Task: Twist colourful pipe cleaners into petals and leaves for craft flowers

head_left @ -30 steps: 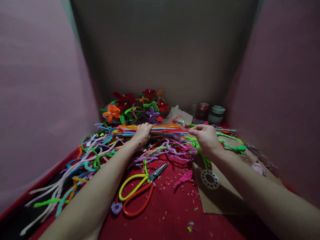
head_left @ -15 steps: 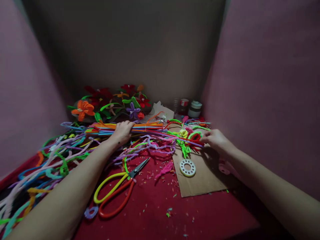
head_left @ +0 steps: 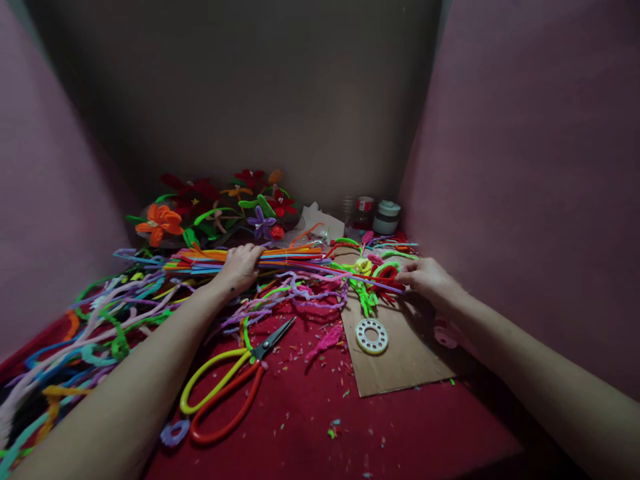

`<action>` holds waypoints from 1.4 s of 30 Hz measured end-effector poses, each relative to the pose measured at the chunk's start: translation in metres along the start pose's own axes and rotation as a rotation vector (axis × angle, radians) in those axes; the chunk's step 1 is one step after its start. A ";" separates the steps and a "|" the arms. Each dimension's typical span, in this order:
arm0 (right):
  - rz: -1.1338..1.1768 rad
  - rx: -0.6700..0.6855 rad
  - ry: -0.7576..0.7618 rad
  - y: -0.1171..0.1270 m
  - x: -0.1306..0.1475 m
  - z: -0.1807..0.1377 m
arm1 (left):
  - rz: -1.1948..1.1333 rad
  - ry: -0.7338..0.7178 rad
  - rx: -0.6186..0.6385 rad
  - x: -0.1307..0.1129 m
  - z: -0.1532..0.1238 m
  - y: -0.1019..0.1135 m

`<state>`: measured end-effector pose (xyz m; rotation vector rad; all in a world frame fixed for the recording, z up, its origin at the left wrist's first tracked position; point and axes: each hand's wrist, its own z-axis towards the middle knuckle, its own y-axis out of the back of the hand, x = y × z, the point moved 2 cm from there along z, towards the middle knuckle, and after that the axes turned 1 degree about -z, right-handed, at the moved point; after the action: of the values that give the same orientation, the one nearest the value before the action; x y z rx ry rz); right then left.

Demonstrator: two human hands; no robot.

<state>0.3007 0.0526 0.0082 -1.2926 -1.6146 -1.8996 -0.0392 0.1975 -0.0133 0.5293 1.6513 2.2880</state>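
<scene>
My left hand is closed over a bundle of straight pipe cleaners in orange, red, blue and purple. The bundle lies crosswise on the table's far half. Out of its right end stick a few longer red and purple stems. At their tips my right hand is closed in a pinch; its fingers partly hide what they grip. Close to those fingers lie a curled red piece and a bright green twisted piece.
Scissors with yellow and red handles lie spread in front. A white ring with holes rests on cardboard. Loose pipe cleaners heap up at left. Behind stand pipe-cleaner flowers and a lidded jar.
The whole view has shifted slightly, so things appear a little farther left. Both hands keep their grip and their place relative to the bundle.
</scene>
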 end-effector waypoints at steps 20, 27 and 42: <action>-0.052 -0.078 0.118 -0.015 -0.003 0.012 | -0.027 0.035 0.048 -0.005 -0.003 0.013; -0.184 -0.176 0.179 0.002 0.011 0.025 | -0.039 0.042 0.039 -0.009 -0.004 0.017; 0.210 0.006 0.066 -0.010 0.014 0.015 | -0.256 -0.254 -0.149 -0.090 -0.001 0.047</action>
<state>0.2923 0.0733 0.0130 -1.3254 -1.3923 -1.7891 0.0413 0.1443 0.0190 0.5165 1.3332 2.0432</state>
